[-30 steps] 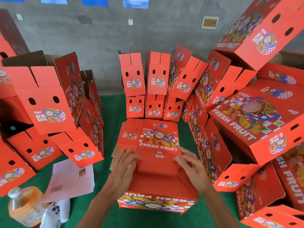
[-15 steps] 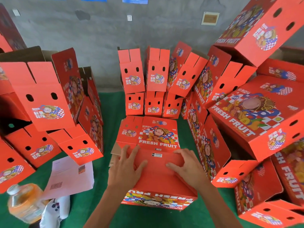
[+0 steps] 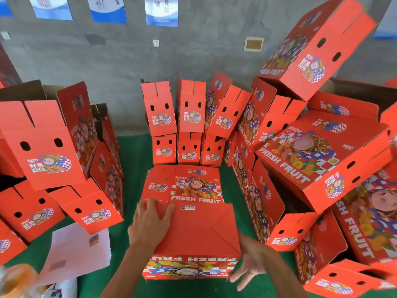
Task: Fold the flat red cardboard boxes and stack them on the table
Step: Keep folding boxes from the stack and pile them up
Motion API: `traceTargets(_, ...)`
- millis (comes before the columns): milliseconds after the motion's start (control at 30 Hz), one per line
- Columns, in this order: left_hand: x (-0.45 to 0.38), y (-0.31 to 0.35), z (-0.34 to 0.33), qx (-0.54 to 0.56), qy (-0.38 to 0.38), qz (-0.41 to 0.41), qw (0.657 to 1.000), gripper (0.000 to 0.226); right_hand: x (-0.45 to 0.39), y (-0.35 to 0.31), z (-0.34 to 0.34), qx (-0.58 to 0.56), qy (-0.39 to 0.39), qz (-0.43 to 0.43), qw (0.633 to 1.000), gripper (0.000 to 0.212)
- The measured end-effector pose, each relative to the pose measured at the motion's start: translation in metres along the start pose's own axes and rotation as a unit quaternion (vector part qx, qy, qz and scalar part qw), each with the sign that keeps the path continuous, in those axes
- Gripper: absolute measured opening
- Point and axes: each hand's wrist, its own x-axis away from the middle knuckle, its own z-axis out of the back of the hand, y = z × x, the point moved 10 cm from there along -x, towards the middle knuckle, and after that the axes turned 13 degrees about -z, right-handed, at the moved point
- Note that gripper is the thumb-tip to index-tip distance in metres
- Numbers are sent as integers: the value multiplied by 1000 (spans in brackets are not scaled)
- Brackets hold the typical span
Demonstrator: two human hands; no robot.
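A red cardboard box (image 3: 197, 231) with its flaps folded shut on top stands on the green table in front of me. My left hand (image 3: 150, 222) lies flat on the box's top left part, fingers spread, pressing the flaps. My right hand (image 3: 251, 261) is off the box at its lower right corner, fingers spread and holding nothing. A pile of flat red boxes (image 3: 184, 186) printed FRESH FRUIT lies just behind the folded box.
Folded red boxes are stacked at the left (image 3: 47, 143), against the back wall (image 3: 182, 123) and high at the right (image 3: 322, 160). White paper (image 3: 77, 252) lies at the lower left on the green table (image 3: 133, 151), and a blurred orange bottle (image 3: 17, 280) sits at the corner.
My right hand has come off the box top and moved down to its right corner. My left hand stays pressing the top. The camera has tilted up slightly.
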Motion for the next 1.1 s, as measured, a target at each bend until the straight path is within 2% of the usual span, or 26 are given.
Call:
traceTargets(100,-2,6,31,25,79,-2,997,61,29,-27,-4,-11,12,93,996,100)
traceTargets(200,-8,18,70,78,166,-31,983,54,73,-71,-11,37,60,200,977,94)
traceTargets(267,-14,22,96,113,216,-48,969,51,106,-111,-17,35,99,256,961,118)
traceTargets(300,-17,22,108,134,239,-55,960,52,121,-129,-21,26,119,269,955,116)
traceTargets(367,-19,18,132,184,288,-71,937,57,146,-160,-30,41,131,334,932,69)
traceTargets(400,-19,14,145,205,310,-78,925,59,151,-171,-35,69,138,348,925,55)
traceTargets(500,-18,-3,174,265,348,-81,896,60,165,-189,-43,142,158,341,916,75)
traceTargets(567,-19,-13,194,286,366,-94,881,56,192,-203,-56,159,161,403,887,71)
traceTargets(633,-18,-21,217,306,371,-108,870,52,228,-227,-84,191,165,502,827,77)
traceTargets(700,-17,-18,240,313,362,-147,866,41,264,-242,-123,226,180,592,752,84)
traceTargets(767,-16,-9,258,331,335,-184,863,26,292,-246,-166,255,208,660,675,82)
traceTargets(800,-16,-1,266,341,315,-199,863,27,305,-246,-189,272,227,687,635,78)
traceTargets(900,-8,15,299,326,281,-234,872,57,338,-243,-249,289,293,742,529,71)
traceTargets(1033,6,27,372,307,283,-294,860,83,388,-246,-305,283,358,778,432,76)
traceTargets(1100,9,34,400,319,259,-330,850,99,413,-254,-325,291,389,778,398,77)
